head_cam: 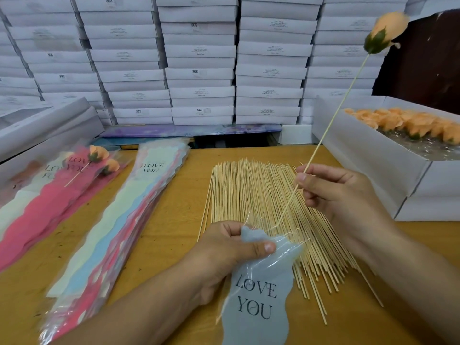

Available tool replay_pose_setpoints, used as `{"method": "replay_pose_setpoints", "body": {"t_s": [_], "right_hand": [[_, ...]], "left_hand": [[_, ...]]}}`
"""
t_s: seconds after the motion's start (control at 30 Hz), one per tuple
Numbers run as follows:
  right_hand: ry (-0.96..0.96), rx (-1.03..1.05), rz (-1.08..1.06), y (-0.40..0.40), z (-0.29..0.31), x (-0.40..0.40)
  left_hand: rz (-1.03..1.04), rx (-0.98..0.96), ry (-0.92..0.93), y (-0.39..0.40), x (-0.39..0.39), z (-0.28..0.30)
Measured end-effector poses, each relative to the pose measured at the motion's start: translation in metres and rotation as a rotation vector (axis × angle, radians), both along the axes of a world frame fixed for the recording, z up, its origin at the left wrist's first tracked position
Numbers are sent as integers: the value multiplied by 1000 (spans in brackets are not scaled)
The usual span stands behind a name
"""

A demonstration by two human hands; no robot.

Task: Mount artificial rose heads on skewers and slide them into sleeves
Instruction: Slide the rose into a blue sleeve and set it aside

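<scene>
On the wooden table [174,220] a heap of bare skewers [261,195] lies between the stack of sleeves [129,207] and the box of rose heads [398,150]. The left hand [224,250] pinches a blue sleeve [258,295] at its mouth. The right hand [338,192] pinches a skewer [331,120] carrying a peach rose head [384,31], its lower tip at the sleeve's opening.

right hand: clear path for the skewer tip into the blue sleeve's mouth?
Probably yes. The right hand pinches the skewer, its tip at the blue sleeve mouth, which the left hand holds; nothing lies between.
</scene>
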State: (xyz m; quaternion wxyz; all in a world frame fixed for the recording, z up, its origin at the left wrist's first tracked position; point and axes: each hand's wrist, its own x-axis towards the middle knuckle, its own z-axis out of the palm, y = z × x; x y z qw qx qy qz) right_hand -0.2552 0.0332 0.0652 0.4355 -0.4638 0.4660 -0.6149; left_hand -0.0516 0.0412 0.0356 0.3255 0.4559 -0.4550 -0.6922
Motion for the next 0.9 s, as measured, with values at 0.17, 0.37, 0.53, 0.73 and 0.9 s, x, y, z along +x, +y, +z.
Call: {"method": "replay_pose_setpoints", "body": {"t_s": [0.17, 0.37, 0.53, 0.73, 0.9], "right_hand": [[39, 30, 24, 0, -1, 0], [83, 43, 58, 1, -4, 3], [47, 16, 10, 0, -3, 2], [-1, -18, -53, -1, -3, 1], [-2, -17, -46, 0, -5, 4]], "left_hand": [[24, -1, -5, 0, 0, 1], [29, -7, 15, 0, 0, 1], [7, -23, -6, -1, 0, 0], [-74, -40, -29, 1, -1, -2], [-94, -44, -57, 1, -1, -2]]}}
